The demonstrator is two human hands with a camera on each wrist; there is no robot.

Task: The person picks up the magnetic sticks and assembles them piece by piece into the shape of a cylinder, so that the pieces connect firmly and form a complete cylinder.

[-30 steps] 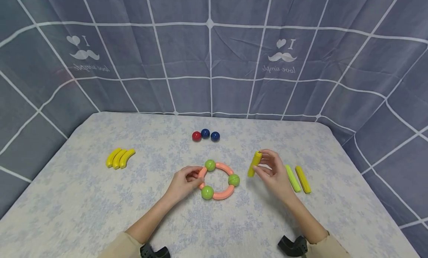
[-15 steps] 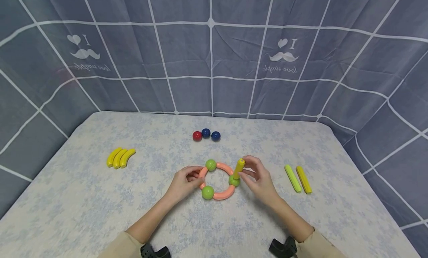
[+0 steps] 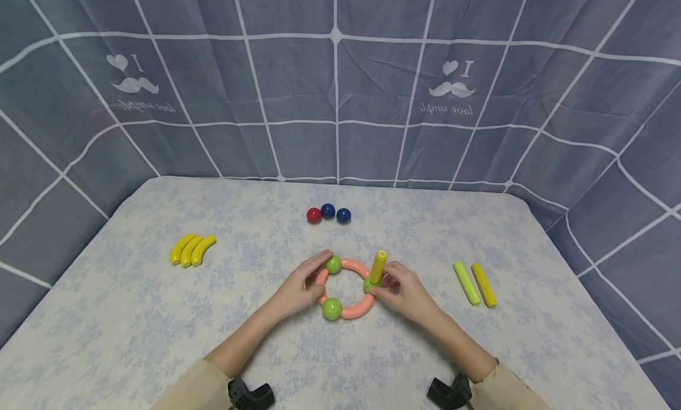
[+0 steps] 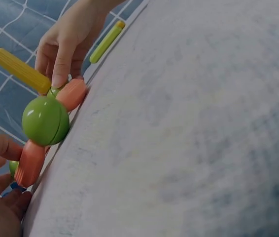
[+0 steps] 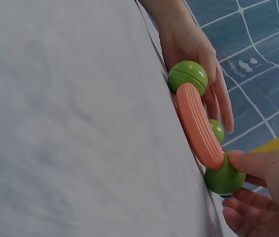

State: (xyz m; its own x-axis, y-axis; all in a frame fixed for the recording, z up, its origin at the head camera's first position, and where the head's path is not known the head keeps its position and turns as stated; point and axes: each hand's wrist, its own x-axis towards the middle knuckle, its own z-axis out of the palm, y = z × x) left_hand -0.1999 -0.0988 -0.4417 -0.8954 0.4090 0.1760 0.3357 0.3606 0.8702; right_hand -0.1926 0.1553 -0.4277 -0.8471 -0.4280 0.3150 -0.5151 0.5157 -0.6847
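A toy ring of curved orange pieces (image 3: 359, 306) and green balls (image 3: 332, 309) lies flat on the table. My left hand (image 3: 298, 285) holds its left side, thumb on the left orange piece (image 4: 31, 163) and fingers reaching to the far green ball (image 3: 333, 264). On the right-hand green ball (image 5: 226, 175) a yellow stick (image 3: 378, 267) stands upright, leaning slightly. My right hand (image 3: 407, 292) pinches that ball between thumb and fingers, just below the stick. The ball is partly hidden by the fingers in the head view.
Three curved yellow pieces (image 3: 186, 250) lie at the left. A red ball (image 3: 314, 215) and two dark blue balls (image 3: 343, 215) sit at the back. Right of my right hand lie a light green stick (image 3: 466, 283) and a yellow stick (image 3: 484, 285). A grey-blue curtain (image 3: 298, 91) hangs behind.
My right hand has brought the yellow stick left onto the ring's right green ball, then shifted its fingers down to the ball. My left fingers have spread toward the far green ball.
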